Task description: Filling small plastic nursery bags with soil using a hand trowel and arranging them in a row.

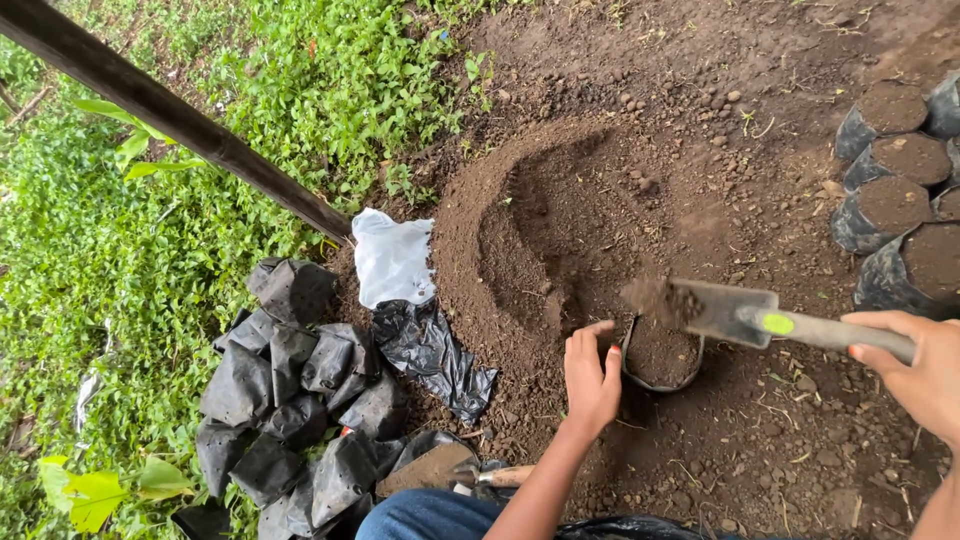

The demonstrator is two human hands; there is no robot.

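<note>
Two hands over one small bag of soil

Two hands work at the foot of the heap of loose brown soil (545, 225). Our left hand (592, 375) is half open, fingers together and thumb spread, its fingertips touching the near rim of the small black plastic nursery bag (661, 358), which stands upright on the ground just below the heap and is partly filled with soil. Our right hand (920, 365) is clamped around the pale handle of the narrow metal trowel (722, 310); the blade points left, roughly level, directly above the bag, and carries a clump of soil at its tip.

We cannot tell how full the bag is at its far side, since the blade covers that part. The right hand is cut off by the frame's edge, so only the fingers wrapped over the handle show clearly. The left forearm rises from the bottom edge beside a knee in blue denim (430, 515), slanting up and right, wrist straight.

Filled black bags of soil (895, 180) stand in a cluster at the right edge, well apart from the pile of empty crumpled black bags (300, 400) to the left.
</note>
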